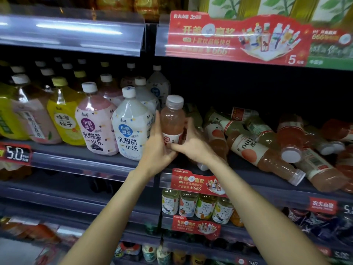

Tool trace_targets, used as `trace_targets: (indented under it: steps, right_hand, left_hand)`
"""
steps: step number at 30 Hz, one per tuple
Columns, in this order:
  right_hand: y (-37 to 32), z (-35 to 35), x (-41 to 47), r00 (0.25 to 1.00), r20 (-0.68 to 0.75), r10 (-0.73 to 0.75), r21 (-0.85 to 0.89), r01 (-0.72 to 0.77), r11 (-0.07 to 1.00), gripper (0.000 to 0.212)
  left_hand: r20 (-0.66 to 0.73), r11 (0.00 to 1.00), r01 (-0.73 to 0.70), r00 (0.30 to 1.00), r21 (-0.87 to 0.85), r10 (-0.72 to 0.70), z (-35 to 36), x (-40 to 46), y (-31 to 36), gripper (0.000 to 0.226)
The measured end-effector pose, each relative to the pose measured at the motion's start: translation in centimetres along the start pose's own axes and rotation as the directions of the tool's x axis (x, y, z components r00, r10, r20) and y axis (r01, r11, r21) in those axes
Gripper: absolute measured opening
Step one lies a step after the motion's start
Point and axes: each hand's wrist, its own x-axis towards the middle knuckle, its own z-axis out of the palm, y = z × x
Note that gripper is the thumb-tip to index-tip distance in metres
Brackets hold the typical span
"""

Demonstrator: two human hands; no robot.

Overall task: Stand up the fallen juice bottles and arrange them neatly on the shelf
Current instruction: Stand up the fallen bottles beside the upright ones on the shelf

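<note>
Both my hands — left hand (159, 142), right hand (188, 139) — clasp the upright pink juice bottle (172, 119) at shelf (267, 190) left end; fallen bottles (267, 150) lie at three o'clock. Advisable: seat base flat, label forward.

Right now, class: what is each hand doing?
Left hand: holds the upright pink plastic juice bottle.
Right hand: grips the same bottle.
</note>
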Motion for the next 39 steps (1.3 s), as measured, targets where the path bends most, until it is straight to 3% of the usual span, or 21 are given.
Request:
trace_targets:
  steps: [4,8,11,13,17,21,23,25,27,29,33,35,39]
  right_hand:
    - [-0.1,-2.0,-0.3,0.988,0.15,-0.049,-0.064,0.059,0.996,0.069]
    - [1.0,-5.1,-1.5,0.973,0.23,-0.019,-0.358,0.102,0.928,0.075]
    - [1.5,-5.5,-3.5,0.981,0.167,0.1,-0.642,0.031,0.766,0.095]
    - [1.6,-4.8,-4.5,0.992,0.095,0.088,-0.7,0.003,0.714,0.097]
    - [1.8,-3.6,-5.2,0.995,-0.07,0.068,-0.737,-0.098,0.669,0.087]
    - [2.0,-2.6,-5.8,0.992,-0.129,-0.003,-0.808,-0.103,0.58,0.066]
    - [1.8,-2.1,-6.1,0.984,-0.176,-0.033,-0.77,-0.117,0.628,0.055]
    - [1.3,-2.4,-6.1,0.945,-0.286,-0.156,-0.676,-0.084,0.732,0.04]
    - [0.2,-3.9,-5.8,0.894,-0.362,-0.263,-0.657,-0.045,0.752,0.033]
    - [-0.6,-5.2,-5.4,0.924,-0.3,-0.236,-0.696,-0.043,0.716,0.041]
    - [0.9,-3.6,-6.5,0.997,-0.071,0.033,-0.777,-0.076,0.625,0.079]
    - [2.5,-2.5,-7.1,0.996,-0.078,0.032,-0.776,-0.081,0.626,0.081]
    - [3.8,-2.1,-7.5,0.97,-0.219,-0.102,-0.714,-0.088,0.694,0.064]
  left_hand:
    - [-0.094,0.99,-0.023,0.995,0.142,0.037,-0.3,-1.2,0.9,0.112]
    - [-0.106,0.96,-0.035,0.992,0.278,0.067,-0.5,-1.7,1.5,0.112]
    - [-0.148,0.944,0.002,0.988,0.329,0.05,-0.4,-1.8,2.0,0.112]
    - [-0.215,0.94,0.017,0.975,0.34,0.06,-0.3,-1.6,2.6,0.104]
    - [-0.309,0.934,0.031,0.947,0.356,0.086,-0.1,-1.3,3.6,0.089]
    - [-0.284,0.938,0.049,0.957,0.344,0.054,-0.1,-1.3,3.7,0.087]
    - [-0.283,0.941,0.044,0.958,0.337,0.056,-0.2,-1.4,3.6,0.083]
    - [-0.282,0.945,0.035,0.957,0.326,0.062,-0.2,-1.5,3.4,0.081]
    - [-0.278,0.946,0.023,0.958,0.324,0.071,-0.2,-1.4,3.5,0.08]
    - [-0.284,0.943,0.036,0.957,0.33,0.063,-0.1,-1.5,3.4,0.08]
    - [-0.287,0.947,0.045,0.957,0.317,0.05,0.0,-1.7,3.5,0.081]
    - [-0.288,0.948,0.046,0.956,0.316,0.05,0.0,-1.7,3.4,0.081]
    - [-0.257,0.954,0.016,0.964,0.299,0.064,-0.5,-1.6,3.1,0.082]
